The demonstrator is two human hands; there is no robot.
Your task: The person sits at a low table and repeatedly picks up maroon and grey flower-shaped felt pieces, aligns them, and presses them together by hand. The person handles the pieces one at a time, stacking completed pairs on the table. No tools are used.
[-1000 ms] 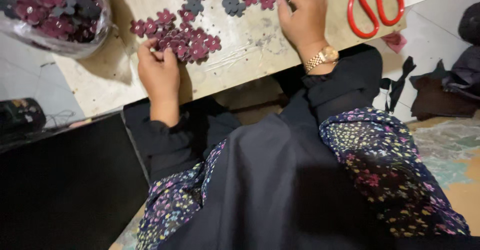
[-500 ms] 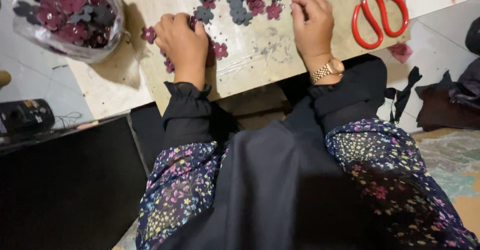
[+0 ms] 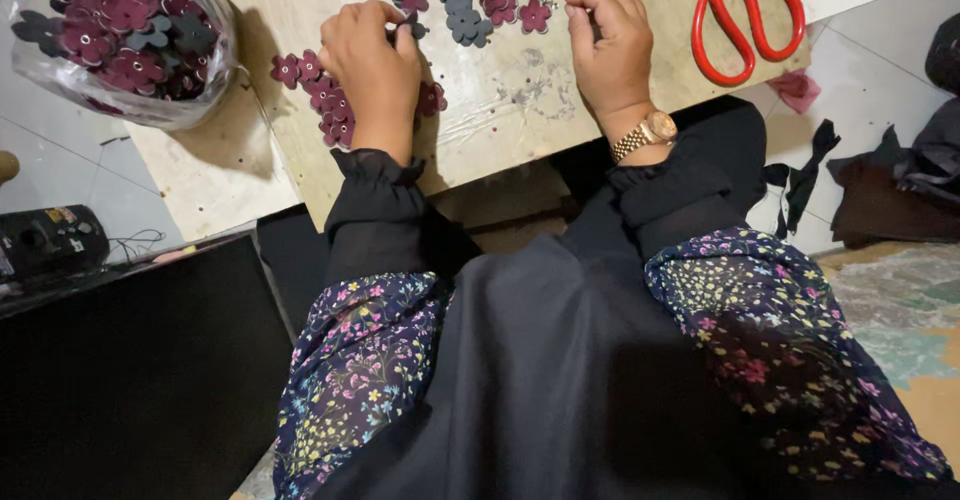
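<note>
Maroon flower cut-outs (image 3: 325,110), flat and leathery-looking, heaped on pale wooden board (image 3: 520,110), partly under left hand (image 3: 372,65). Heap spilling from 9 o'clock of that hand round to 7 o'clock, one or two more petals peeking out at 4 o'clock by the heel of the palm. Left hand palm-down, knuckles up, fingers curled in over the heap and touching it; whether anything is actually pinched underneath, cannot tell. Second scatter of grey and maroon flowers (image 3: 470,0) just beyond the fingertips, at 1 o'clock from left hand and 10 o'clock from right hand (image 3: 610,55). Right hand also palm-down on the board, fingers bent, thumb drawn against forefinger near the top edge; a thin dark sliver possibly between them, too small to name. Nearest flower lying just beside the right fingertips at 10 o'clock, apart from the grip. Gold wristwatch (image 3: 648,132) on right wrist, black cuffs on both arms, floral sleeves lower down.

Further out: clear plastic bag (image 3: 120,40) stuffed with maroon and grey flowers at 9 o'clock of left hand, well apart. Red-handled scissors (image 3: 745,15) at 2 o'clock of right hand, near, blades partly cut off by the frame. Dark fabric scraps (image 3: 800,175) on tiled floor at 4 o'clock.
</note>
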